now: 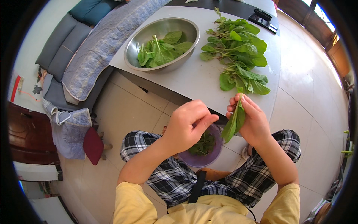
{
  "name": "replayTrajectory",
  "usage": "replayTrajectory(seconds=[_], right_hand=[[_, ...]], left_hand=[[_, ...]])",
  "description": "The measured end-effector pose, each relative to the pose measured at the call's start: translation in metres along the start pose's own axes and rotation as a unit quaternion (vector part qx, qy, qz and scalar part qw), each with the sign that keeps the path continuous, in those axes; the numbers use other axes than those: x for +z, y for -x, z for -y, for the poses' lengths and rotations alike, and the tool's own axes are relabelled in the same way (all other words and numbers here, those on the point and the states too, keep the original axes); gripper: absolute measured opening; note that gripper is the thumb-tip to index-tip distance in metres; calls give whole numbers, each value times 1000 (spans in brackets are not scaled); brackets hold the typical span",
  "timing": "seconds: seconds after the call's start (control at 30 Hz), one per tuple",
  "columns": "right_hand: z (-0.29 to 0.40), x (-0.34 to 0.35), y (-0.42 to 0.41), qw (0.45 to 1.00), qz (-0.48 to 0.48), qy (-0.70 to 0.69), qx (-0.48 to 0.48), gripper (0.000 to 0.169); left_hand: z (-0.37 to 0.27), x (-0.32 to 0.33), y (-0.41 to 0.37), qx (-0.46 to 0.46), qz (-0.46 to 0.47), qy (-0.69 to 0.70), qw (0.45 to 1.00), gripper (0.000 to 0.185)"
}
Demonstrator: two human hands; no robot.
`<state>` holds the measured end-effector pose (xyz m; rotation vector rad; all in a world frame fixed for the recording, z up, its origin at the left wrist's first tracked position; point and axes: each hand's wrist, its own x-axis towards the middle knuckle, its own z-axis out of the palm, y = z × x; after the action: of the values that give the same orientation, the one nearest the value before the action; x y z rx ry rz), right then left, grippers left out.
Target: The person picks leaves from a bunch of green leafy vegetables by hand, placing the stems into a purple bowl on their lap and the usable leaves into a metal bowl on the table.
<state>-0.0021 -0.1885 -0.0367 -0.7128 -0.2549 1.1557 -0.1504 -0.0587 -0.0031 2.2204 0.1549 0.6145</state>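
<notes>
Between the thumb and fingers of my right hand is a green leafy vegetable sprig, its leaves pointing down. My left hand is curled with the thumb against the fingers, apart from the sprig; nothing shows in it. Below my hands, between my knees, a purple plastic basin contains dark green leaves. On the table, a pile of leafy greens with stems and roots lies beyond my right hand. To its left, a stainless steel bowl holds loose green leaves.
The white table has its near edge just beyond my hands. A black plastic object sits at its far right corner. Left of the table is a grey sofa with a quilted blue cover. A red-seated stool stands on the tiled floor.
</notes>
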Motion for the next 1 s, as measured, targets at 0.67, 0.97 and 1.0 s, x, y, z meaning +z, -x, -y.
replayTrajectory(seconds=[0.67,0.97,1.0], right_hand=[[-18,27,7,978,3,201,-49,28],[-8,22,7,988,2,151,-10,25],[-9,23,8,988,2,152,-14,25]], left_hand=[[8,8,-14,-263,15,326,908,9],[5,3,-14,-269,26,339,901,17],[5,3,-14,-266,27,339,902,18]])
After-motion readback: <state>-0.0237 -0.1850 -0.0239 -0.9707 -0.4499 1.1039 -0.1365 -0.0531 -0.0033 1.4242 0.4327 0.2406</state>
